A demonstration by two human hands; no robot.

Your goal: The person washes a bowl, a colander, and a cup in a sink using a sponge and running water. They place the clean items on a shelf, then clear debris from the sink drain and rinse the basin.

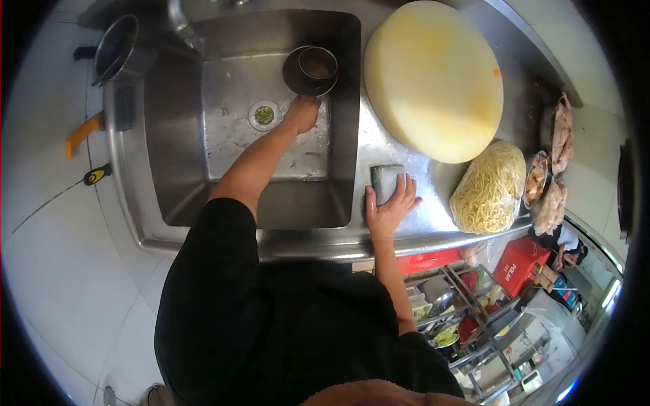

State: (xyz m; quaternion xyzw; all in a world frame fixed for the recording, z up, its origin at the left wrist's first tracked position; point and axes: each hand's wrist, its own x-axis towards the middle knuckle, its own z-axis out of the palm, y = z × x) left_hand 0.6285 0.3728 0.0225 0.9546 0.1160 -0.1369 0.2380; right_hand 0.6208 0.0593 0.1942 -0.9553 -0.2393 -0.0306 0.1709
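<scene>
My left hand (302, 114) reaches into the metal sink (172, 145), its fingers closed at the near rim of a dark round pan (294, 73). A smaller round bowl (318, 62) sits inside that pan. On the steel counter, my right hand (391, 208) lies with spread fingers over the near part of a grey, green-edged block (386, 181). The thumb is along its left side and the other fingers are at its right. Green scraps (264, 115) lie in the drain.
A large pale yellow round block (433, 78) stands right of the sink, near bagged noodles (491, 189) and several bags of meat (562, 135). A faucet (181, 20) is at the sink's back. An orange-handled tool (82, 135) lies left. Metal shelves (467, 304) stand lower right.
</scene>
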